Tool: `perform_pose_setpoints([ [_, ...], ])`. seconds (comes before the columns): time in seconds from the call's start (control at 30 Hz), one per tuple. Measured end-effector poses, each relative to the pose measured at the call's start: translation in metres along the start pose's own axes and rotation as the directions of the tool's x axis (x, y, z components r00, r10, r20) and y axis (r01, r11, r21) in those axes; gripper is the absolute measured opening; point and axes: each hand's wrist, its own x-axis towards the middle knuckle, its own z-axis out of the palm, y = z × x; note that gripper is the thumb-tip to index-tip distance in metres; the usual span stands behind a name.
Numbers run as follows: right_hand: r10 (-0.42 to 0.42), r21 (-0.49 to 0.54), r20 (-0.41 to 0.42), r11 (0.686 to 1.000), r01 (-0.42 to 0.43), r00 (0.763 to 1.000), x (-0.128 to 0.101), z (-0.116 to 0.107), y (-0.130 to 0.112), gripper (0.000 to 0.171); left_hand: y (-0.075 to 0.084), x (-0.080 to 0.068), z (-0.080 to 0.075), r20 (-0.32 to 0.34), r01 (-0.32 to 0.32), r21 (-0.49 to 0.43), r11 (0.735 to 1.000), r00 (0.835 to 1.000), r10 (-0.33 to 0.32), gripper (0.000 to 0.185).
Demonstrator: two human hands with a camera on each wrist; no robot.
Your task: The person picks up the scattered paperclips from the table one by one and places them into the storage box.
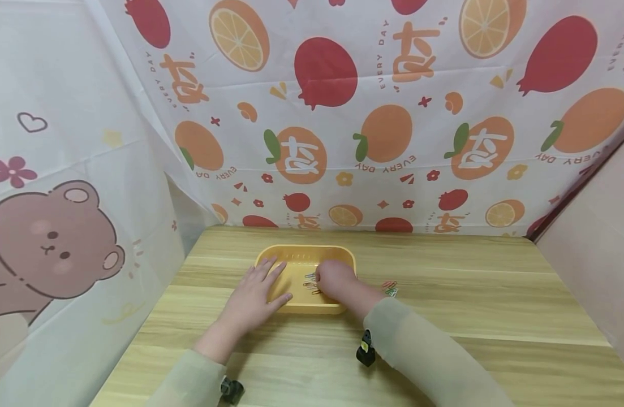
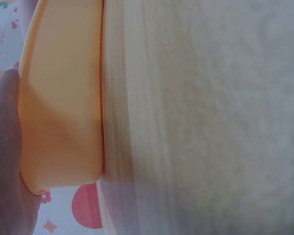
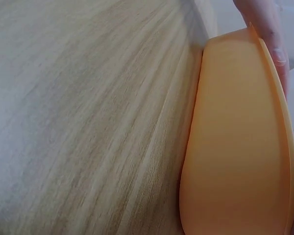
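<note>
1. Tray: From where I stood, the yellow tray [image 1: 312, 308] sat flat on the wooden table [image 1: 495, 288], near the far edge and closer to the far left corner than to the far right.
2. Clips, inside: A small group of paper clips [image 1: 312, 285] lay on the tray's floor, right of its middle, just beside the right hand [image 1: 337, 280].
3. Clips, outside: A few loose clips [image 1: 390, 287], some reddish and some green, lay on the table near the tray's right edge.
4. Left hand: The left hand [image 1: 253, 297] rested across the tray's left edge by the near left corner, fingers straight and spread, the thumb over the near edge.
5. Right hand: This hand was inside the tray toward the right edge, fingers bent down. The fingertips were hidden; I could not tell whether they gripped a clip.
6. Clip handling: Each clip appeared light, stiff and probably slick. A fingertip pinch on the long sides or a rounded end seemed the sound hold.
7. Tray handling: The tray looked light, thin-walled and likely to slide. The rim seemed the best place to steady it.
</note>
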Motion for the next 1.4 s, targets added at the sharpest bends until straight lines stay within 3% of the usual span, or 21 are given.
perform_pose_setpoints([
  [0.3, 0.014, 0.01, 0.018, 1.0, -0.014, 1.0, 0.0, -0.002, 0.002, 0.023, 0.002, 0.003, -0.001, 0.001, -0.007, -0.001, 1.0, 1.0, 0.007, 0.078],
  [0.53, -0.009, 0.05, -0.02, 0.999, 0.01, 1.0, -0.002, -0.007, 0.003, 0.014, 0.003, 0.004, -0.002, 0.01, 0.003, 0.001, 1.0, 1.0, -0.003, 0.079],
  [0.73, 0.019, 0.117, -0.05, 0.993, -0.013, 0.999, -0.002, -0.011, 0.004, 0.006, 0.003, 0.005, -0.002, 0.008, 0.005, 0.001, 1.0, 1.0, -0.005, 0.077],
  [1.0, 0.03, 0.177, -0.105, 0.984, -0.011, 0.994, 0.0, -0.014, 0.009, 0.023, 0.003, 0.003, -0.002, 0.008, 0.01, 0.002, 1.0, 1.0, -0.01, 0.077],
  [1.27, 0.018, 0.336, -0.214, 0.94, 0.057, 0.977, -0.009, -0.014, 0.019, 0.028, 0.004, 0.004, -0.003, 0.011, 0.013, -0.007, 1.0, 1.0, -0.013, 0.077],
  [1.4, 0.055, 0.428, -0.25, 0.902, 0.059, 0.967, -0.02, -0.018, 0.024, 0.032, 0.003, 0.004, -0.002, 0.007, 0.021, -0.011, 1.0, 1.0, -0.021, 0.076],
])
